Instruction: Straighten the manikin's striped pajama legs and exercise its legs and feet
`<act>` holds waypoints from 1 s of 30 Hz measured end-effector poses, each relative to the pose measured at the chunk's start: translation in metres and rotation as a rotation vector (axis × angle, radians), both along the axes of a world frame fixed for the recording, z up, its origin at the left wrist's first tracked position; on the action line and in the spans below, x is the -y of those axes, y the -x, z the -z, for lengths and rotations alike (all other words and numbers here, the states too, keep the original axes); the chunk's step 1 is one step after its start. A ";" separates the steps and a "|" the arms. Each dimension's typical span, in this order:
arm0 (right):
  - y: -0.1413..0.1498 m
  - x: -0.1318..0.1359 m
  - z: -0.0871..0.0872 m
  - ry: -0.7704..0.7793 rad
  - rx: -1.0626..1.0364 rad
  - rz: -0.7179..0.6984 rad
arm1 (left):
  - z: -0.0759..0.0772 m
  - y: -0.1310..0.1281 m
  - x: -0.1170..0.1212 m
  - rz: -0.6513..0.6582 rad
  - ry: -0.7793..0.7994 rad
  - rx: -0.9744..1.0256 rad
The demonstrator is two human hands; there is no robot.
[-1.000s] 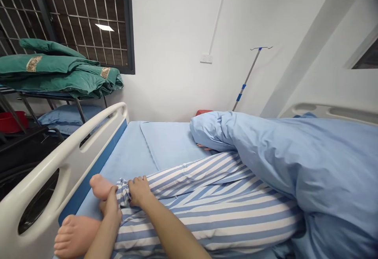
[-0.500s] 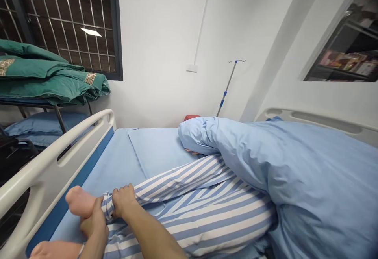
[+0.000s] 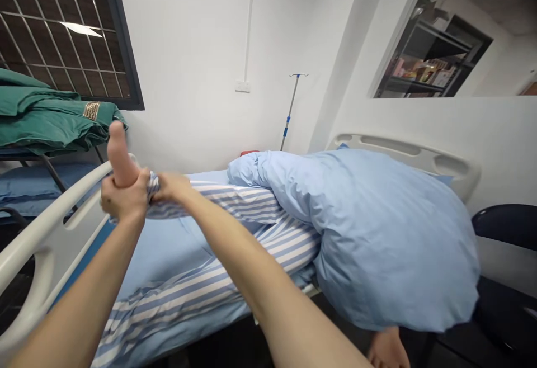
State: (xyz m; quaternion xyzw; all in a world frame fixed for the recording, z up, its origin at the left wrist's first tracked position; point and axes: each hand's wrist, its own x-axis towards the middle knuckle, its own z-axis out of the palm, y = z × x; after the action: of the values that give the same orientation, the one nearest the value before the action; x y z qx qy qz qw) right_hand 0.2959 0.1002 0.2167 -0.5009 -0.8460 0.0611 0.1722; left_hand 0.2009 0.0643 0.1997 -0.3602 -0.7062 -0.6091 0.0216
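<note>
In the head view my left hand [image 3: 123, 197] is closed round the heel and ankle of a smooth pink manikin's foot [image 3: 119, 155], whose toes point up. Close beside it, my right hand [image 3: 172, 186] grips the lower leg through a blue-and-white striped trouser leg [image 3: 235, 197]; its fingers are partly blurred. This leg is raised off the mattress and runs almost level toward the quilt. The other striped trouser leg [image 3: 176, 301] lies on the bed, with its foot out of sight. A puffy light-blue quilt [image 3: 386, 234] covers the upper body.
A cream footboard [image 3: 90, 211] stands at the left, and a headboard [image 3: 403, 147] at the far right. Behind the bed is a drip stand [image 3: 289, 113]. Folded green bedding [image 3: 54, 122] lies beyond the footboard. A manikin's hand [image 3: 388, 348] hangs below the quilt, near a dark chair [image 3: 507, 228].
Both my hands have lifted the near-straight leg off the mattress, and its foot now points up above the footboard's height. The other foot has left the view, which has shifted rightward.
</note>
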 end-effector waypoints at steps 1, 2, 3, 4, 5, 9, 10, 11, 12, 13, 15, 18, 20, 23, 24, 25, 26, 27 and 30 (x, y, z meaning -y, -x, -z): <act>-0.013 0.003 -0.016 -0.025 -0.038 -0.027 | -0.019 -0.012 0.005 0.033 -0.052 -0.045; -0.026 0.007 -0.032 -0.053 -0.080 -0.045 | -0.037 -0.024 0.010 0.074 -0.111 -0.087; -0.040 0.011 -0.046 -0.085 -0.122 -0.054 | -0.054 -0.037 0.016 0.109 -0.168 -0.115; -0.054 0.016 -0.059 -0.120 -0.159 -0.048 | -0.070 -0.050 0.021 0.142 -0.227 -0.126; -0.068 0.020 -0.071 -0.159 -0.190 -0.040 | -0.084 -0.063 0.027 0.181 -0.284 -0.123; -0.122 0.038 -0.112 -0.276 -0.271 0.013 | -0.131 -0.113 0.043 0.403 -0.481 -0.156; -0.133 0.042 -0.120 -0.289 -0.296 0.028 | -0.140 -0.123 0.046 0.462 -0.503 -0.171; -0.144 0.046 -0.127 -0.298 -0.324 0.036 | -0.148 -0.132 0.047 0.504 -0.509 -0.182; -0.152 0.050 -0.132 -0.304 -0.353 0.033 | -0.154 -0.140 0.048 0.530 -0.508 -0.189; -0.159 0.054 -0.136 -0.307 -0.381 0.022 | -0.157 -0.146 0.048 0.544 -0.508 -0.194; -0.166 0.058 -0.137 -0.306 -0.428 -0.008 | -0.159 -0.152 0.046 0.547 -0.537 -0.210; -0.159 0.056 -0.128 -0.304 -0.456 -0.043 | -0.150 -0.143 0.042 0.555 -0.585 -0.223; -0.144 0.050 -0.117 -0.307 -0.443 -0.053 | -0.138 -0.128 0.043 0.539 -0.532 -0.186; -0.115 0.040 -0.096 -0.282 -0.397 -0.078 | -0.115 -0.099 0.045 0.466 -0.435 -0.118; -0.104 0.036 -0.087 -0.261 -0.375 -0.090 | -0.104 -0.088 0.046 0.433 -0.426 -0.105; -0.094 0.034 -0.078 -0.232 -0.349 -0.107 | -0.093 -0.078 0.046 0.398 -0.429 -0.097; -0.083 0.032 -0.068 -0.204 -0.323 -0.126 | -0.080 -0.067 0.045 0.365 -0.441 -0.090; -0.073 0.031 -0.058 -0.178 -0.298 -0.145 | -0.066 -0.056 0.044 0.324 -0.459 -0.077; -0.043 0.032 -0.023 -0.119 -0.213 -0.149 | -0.018 -0.025 0.042 0.243 -0.457 -0.005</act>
State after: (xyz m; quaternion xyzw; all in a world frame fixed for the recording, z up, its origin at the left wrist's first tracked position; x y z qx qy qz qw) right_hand 0.3389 0.0683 0.2394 -0.4165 -0.8599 0.0762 0.2852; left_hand 0.2254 0.0227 0.2176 -0.4296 -0.5017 -0.7502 0.0307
